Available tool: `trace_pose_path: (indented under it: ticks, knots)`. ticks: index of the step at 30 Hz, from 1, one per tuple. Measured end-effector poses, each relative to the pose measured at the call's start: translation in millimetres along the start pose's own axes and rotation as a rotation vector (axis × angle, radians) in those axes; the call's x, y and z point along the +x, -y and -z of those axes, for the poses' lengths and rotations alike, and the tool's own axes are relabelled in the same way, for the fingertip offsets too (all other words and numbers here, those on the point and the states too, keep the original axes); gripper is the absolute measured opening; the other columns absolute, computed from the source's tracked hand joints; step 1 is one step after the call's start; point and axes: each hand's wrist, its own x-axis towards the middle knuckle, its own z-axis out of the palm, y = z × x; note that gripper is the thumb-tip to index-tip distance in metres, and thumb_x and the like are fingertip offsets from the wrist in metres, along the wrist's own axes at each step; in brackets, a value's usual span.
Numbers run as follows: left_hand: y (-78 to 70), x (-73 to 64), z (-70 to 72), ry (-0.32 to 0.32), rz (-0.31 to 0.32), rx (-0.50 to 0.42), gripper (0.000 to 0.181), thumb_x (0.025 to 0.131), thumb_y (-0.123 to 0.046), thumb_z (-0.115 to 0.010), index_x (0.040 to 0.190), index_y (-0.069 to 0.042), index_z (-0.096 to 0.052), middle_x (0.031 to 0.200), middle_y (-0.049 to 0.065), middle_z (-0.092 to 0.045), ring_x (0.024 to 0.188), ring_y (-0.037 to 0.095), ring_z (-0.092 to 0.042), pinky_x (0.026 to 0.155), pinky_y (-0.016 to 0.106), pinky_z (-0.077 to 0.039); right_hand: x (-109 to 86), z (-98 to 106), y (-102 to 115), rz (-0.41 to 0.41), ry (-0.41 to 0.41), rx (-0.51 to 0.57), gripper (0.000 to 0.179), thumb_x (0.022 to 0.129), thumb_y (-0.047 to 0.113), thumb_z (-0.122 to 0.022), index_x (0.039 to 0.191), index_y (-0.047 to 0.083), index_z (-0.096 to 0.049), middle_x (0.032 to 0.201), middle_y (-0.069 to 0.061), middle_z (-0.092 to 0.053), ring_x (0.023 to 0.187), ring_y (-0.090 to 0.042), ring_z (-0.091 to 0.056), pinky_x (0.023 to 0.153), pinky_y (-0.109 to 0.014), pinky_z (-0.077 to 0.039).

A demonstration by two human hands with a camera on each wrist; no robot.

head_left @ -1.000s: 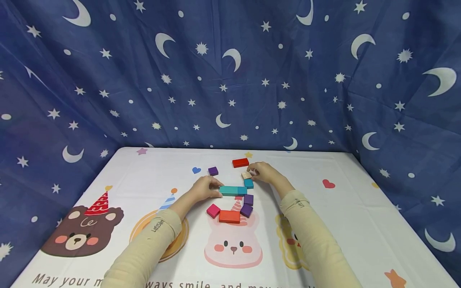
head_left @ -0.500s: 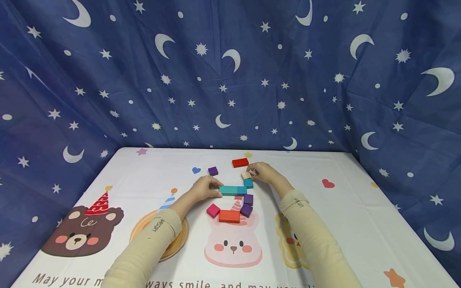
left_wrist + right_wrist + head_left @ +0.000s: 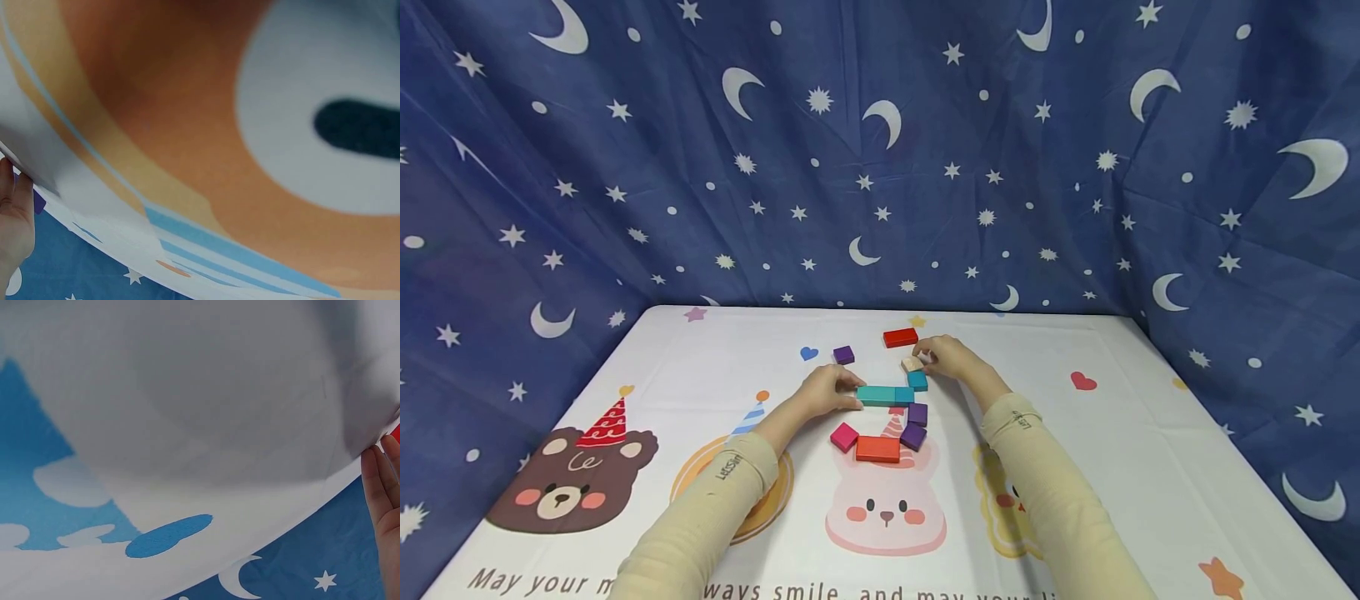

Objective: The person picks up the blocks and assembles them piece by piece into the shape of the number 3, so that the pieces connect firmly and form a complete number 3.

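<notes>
In the head view, my left hand (image 3: 822,392) has its thumb and a finger curled at the left end of a long teal block (image 3: 876,396). A shorter blue-teal block (image 3: 905,397) continues that row on the right. Farther back, the fingertips of my right hand (image 3: 950,358) pinch a pale wooden block (image 3: 912,364). Just in front of this pale piece lies a blue block (image 3: 917,381). Both wrist views catch only part of the hand at one edge, and the held blocks cannot be made out there.
Two purple blocks (image 3: 917,414) lie in front of the teal row, near an orange-red block (image 3: 877,450) and a pink block (image 3: 844,437). Behind sit a dark purple block (image 3: 844,355) and a red block (image 3: 901,337). A starry blue curtain (image 3: 880,167) borders the printed white tablecloth (image 3: 1120,417).
</notes>
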Motion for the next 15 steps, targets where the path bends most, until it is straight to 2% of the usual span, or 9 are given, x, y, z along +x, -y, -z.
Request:
trace_pose_path:
  ticks: [6,15]
  knots:
    - [-0.1,-0.5,1.3,0.007,-0.008,0.001,0.032,0.076,-0.018,-0.078,0.105,-0.005,-0.071,0.106,0.009,-0.071,0.105,0.025,-0.060,0.099,0.041,-0.045,0.7,0.2,-0.7,-0.001,0.008,0.007,0.029,0.083,0.006,-0.070,0.111,0.007,-0.064,0.097,-0.010,-0.064,0.083,-0.020,-0.053,0.082,-0.034,-0.049]
    - [-0.4,-0.5,4.0,0.024,-0.028,0.003,0.032,0.076,-0.017,-0.078,0.105,-0.004,-0.071,0.107,0.010,-0.071,0.107,0.026,-0.061,0.099,0.041,-0.046,3.2,0.1,-0.1,-0.024,0.026,-0.002,0.034,0.082,0.006,-0.070,0.115,0.005,-0.062,0.105,-0.013,-0.064,0.080,-0.019,-0.053,0.081,-0.032,-0.049]
